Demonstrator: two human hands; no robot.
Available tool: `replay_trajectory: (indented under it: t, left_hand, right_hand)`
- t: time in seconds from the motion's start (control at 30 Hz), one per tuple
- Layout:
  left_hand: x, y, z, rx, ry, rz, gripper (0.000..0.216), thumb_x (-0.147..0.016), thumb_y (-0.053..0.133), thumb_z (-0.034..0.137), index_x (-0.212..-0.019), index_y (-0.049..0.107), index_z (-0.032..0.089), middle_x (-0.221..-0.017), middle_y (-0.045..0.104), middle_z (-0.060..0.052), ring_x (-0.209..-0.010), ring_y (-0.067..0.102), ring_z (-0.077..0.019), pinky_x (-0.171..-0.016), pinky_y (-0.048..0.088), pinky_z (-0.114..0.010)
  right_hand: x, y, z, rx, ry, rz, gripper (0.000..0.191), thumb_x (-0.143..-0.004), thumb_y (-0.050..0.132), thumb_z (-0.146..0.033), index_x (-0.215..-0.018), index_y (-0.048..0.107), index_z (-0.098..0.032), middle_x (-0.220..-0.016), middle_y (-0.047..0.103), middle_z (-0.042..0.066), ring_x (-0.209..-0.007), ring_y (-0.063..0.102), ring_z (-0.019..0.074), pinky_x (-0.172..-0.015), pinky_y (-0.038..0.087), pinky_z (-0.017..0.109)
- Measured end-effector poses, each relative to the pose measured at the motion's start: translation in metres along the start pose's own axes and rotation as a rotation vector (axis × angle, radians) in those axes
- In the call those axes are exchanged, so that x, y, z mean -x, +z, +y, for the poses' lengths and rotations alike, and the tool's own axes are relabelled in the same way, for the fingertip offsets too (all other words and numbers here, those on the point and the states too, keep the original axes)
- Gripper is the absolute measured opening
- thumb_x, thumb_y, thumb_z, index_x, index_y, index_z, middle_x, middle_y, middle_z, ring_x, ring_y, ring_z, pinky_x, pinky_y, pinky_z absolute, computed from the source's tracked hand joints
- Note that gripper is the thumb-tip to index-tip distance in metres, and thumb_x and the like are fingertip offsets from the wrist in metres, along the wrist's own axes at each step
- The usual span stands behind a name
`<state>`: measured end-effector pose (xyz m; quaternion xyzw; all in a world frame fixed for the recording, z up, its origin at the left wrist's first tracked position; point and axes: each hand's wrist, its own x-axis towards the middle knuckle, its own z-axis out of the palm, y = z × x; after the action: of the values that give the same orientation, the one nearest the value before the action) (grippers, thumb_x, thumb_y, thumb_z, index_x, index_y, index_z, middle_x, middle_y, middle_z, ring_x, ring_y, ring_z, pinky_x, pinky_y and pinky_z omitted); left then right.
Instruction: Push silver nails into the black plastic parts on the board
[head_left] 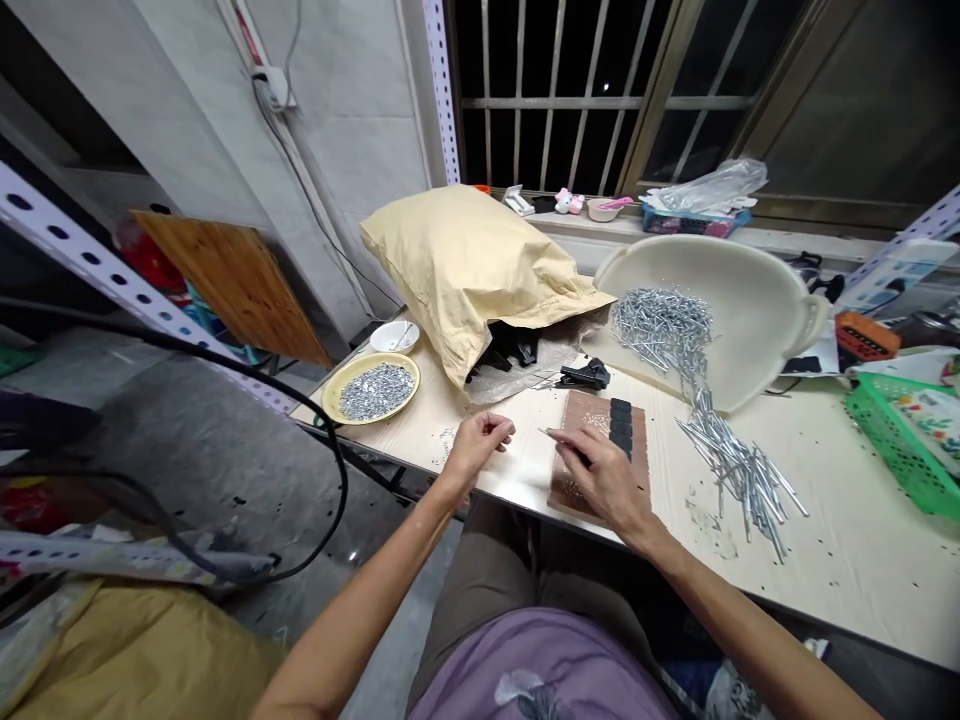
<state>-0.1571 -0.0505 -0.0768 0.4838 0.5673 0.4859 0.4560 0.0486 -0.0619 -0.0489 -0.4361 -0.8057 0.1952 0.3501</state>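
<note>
My left hand [481, 445] is raised over the front edge of the table, its fingers curled in a pinch; whatever may be in them is hidden. Facing it, my right hand [606, 480] pinches a thin metal piece [543, 431], of which only a light tip shows. Below my right hand lies a brown block [639, 470] with small pale specks and a row of black pads [621, 425]. Just behind the block are several black plastic parts [585, 375]. To the left, a yellow plate [330, 408] holds many small silver metal pieces [375, 390].
A large paper sack [472, 250] lies open with black parts inside. A tipped cream basin [757, 300] spills thin metal rods [750, 480] across the table [840, 560]. A white bowl [395, 337] stands behind the plate. At right is a green basket [892, 440].
</note>
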Motion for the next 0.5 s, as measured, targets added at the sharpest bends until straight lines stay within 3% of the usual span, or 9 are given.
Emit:
replay_trajectory:
  t: [0.07, 0.17, 0.5]
  left_hand:
    - [0.009, 0.013, 0.011, 0.279, -0.056, -0.034, 0.025, -0.073, 0.067, 0.035, -0.08, 0.06, 0.012, -0.076, 0.063, -0.004, -0.065, 0.057, -0.0118, -0.06, 0.047, -0.025]
    - [0.019, 0.027, 0.022, 0.476, -0.089, -0.028, 0.028, -0.069, 0.072, 0.034, -0.081, 0.06, 0.012, -0.07, 0.063, -0.002, -0.061, 0.057, -0.0099, -0.06, 0.048, -0.024]
    - [0.019, 0.038, 0.024, 0.443, -0.047, -0.018, 0.026, -0.07, 0.072, 0.033, -0.081, 0.065, 0.01, -0.073, 0.065, -0.003, -0.063, 0.059, -0.0097, -0.064, 0.05, -0.024]
  right_hand:
    - [-0.003, 0.005, -0.006, 0.076, -0.002, -0.021, 0.028, -0.093, 0.045, -0.027, -0.115, 0.061, -0.03, -0.088, 0.061, 0.001, -0.076, 0.06, 0.0134, -0.069, 0.045, 0.024]
    - [-0.004, 0.008, -0.01, 0.199, 0.004, -0.013, 0.029, -0.093, 0.043, -0.03, -0.117, 0.061, -0.032, -0.083, 0.059, 0.001, -0.07, 0.058, 0.0128, -0.062, 0.043, 0.023]
    - [0.002, -0.002, -0.007, 0.332, 0.041, -0.038, 0.031, -0.095, 0.039, -0.028, -0.119, 0.058, -0.032, -0.088, 0.062, 0.002, -0.076, 0.06, 0.0133, -0.064, 0.042, 0.022]
